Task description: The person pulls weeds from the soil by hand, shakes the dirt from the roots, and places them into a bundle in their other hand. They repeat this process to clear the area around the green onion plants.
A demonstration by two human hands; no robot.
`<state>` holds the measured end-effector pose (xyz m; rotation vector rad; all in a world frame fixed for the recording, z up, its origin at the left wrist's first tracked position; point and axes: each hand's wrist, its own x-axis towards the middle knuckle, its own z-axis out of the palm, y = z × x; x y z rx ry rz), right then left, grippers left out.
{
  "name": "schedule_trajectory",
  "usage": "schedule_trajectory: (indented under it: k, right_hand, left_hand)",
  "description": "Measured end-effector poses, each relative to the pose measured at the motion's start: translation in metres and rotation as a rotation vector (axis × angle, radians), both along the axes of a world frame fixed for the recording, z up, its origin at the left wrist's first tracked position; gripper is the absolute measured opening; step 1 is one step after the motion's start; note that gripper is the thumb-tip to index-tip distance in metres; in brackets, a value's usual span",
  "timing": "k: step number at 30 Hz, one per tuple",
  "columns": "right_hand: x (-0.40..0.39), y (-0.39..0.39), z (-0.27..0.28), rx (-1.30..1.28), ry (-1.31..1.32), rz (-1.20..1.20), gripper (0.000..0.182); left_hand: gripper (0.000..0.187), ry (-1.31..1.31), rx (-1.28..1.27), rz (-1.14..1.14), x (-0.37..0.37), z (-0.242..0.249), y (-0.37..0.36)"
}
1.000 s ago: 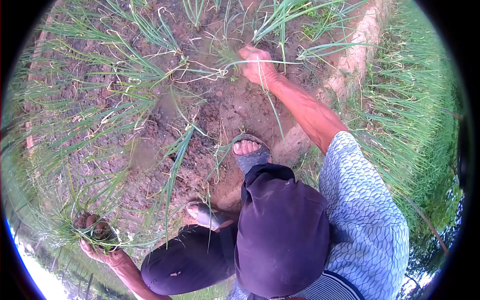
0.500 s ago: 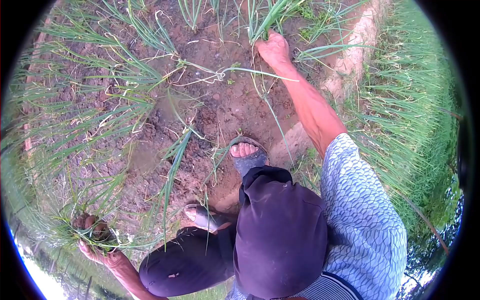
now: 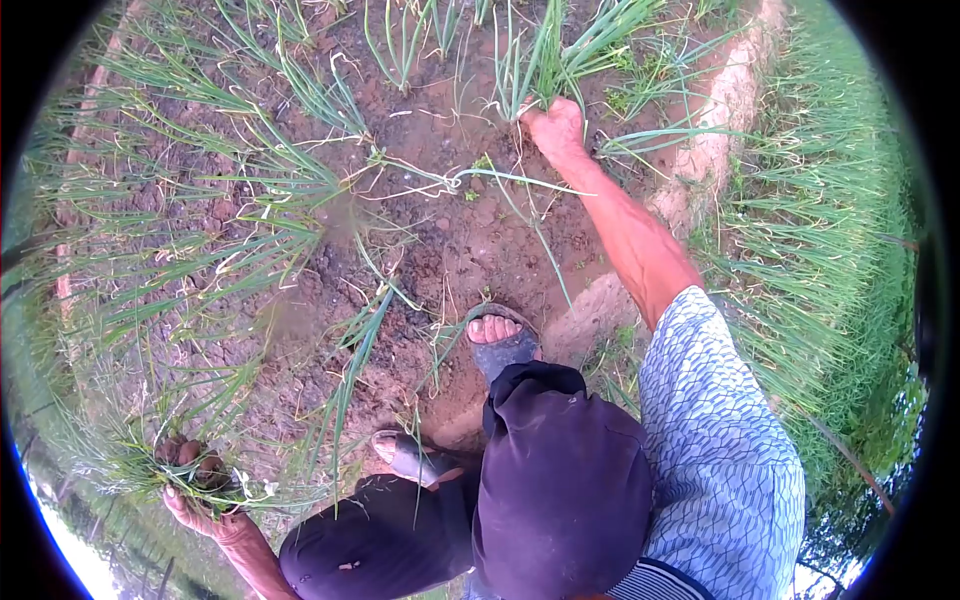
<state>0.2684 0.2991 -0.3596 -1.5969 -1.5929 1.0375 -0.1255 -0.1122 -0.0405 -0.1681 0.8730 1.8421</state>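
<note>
At the lower left, my left hand (image 3: 205, 500) is closed around a bunch of pulled grass (image 3: 125, 450), with thin blades and pale roots sticking out on all sides. My right hand (image 3: 557, 130) reaches far forward, its fingers closed low on a tuft of green leaves (image 3: 548, 70) close to the soil. Hollow-leaved onion plants (image 3: 508, 75) stand right beside that hand, and its fingertips are partly hidden by leaves. One long onion leaf (image 3: 530, 178) passes near my right wrist.
Rows of onion plants (image 3: 325, 100) grow in damp brown soil (image 3: 440, 225). A raised earth ridge (image 3: 715, 135) runs along the right, with dense onions (image 3: 810, 260) beyond it. My sandalled foot (image 3: 497, 335) and dark-trousered knees (image 3: 565, 480) are below.
The view has tipped so that the ground sits lower in the picture. More leaves show above my right hand, which stays at the same plants. My left hand keeps its bunch of grass.
</note>
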Motion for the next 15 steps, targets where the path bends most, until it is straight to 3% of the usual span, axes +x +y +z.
schedule_trajectory:
  k: [3, 6, 7, 8, 10, 11, 12, 14, 15]
  right_hand:
    - [-0.005, -0.016, -0.014, -0.067, 0.477, -0.191, 0.007]
    - [-0.001, -0.021, 0.009, -0.028, 0.561, -0.276, 0.004]
    - [0.002, -0.024, 0.039, -0.050, 0.666, -0.287, 0.005]
    - [0.014, -0.024, 0.043, -0.009, 0.443, -0.286, 0.011]
    - [0.029, -0.036, 0.058, -0.173, -0.166, -0.019, 0.017]
    - [0.035, -0.048, 0.041, -0.085, 0.001, 0.103, 0.022]
    - [0.034, -0.054, 0.044, -0.171, -0.161, 0.215, 0.021]
    - [0.028, -0.070, 0.046, -0.191, -0.175, 0.390, 0.024]
    - [0.018, -0.075, 0.042, 0.020, -0.281, 0.445, 0.028]
  left_hand:
    - [0.038, 0.032, -0.055, 0.073, -0.005, 0.000, -0.009]
    - [0.038, 0.114, -0.034, 0.080, 0.003, 0.003, 0.000]
    - [0.038, 0.158, -0.059, 0.114, 0.003, 0.003, 0.000]
    - [0.039, 0.144, -0.053, 0.101, 0.001, 0.000, -0.001]
    - [0.039, 0.127, -0.026, 0.069, -0.001, -0.003, 0.001]
    - [0.040, 0.133, -0.059, 0.081, -0.002, -0.004, 0.001]
    - [0.041, 0.113, -0.041, 0.076, -0.002, -0.007, 0.002]
    - [0.041, 0.069, -0.007, 0.055, -0.003, -0.011, 0.005]
    - [0.042, 0.072, -0.042, 0.067, 0.001, -0.007, 0.010]
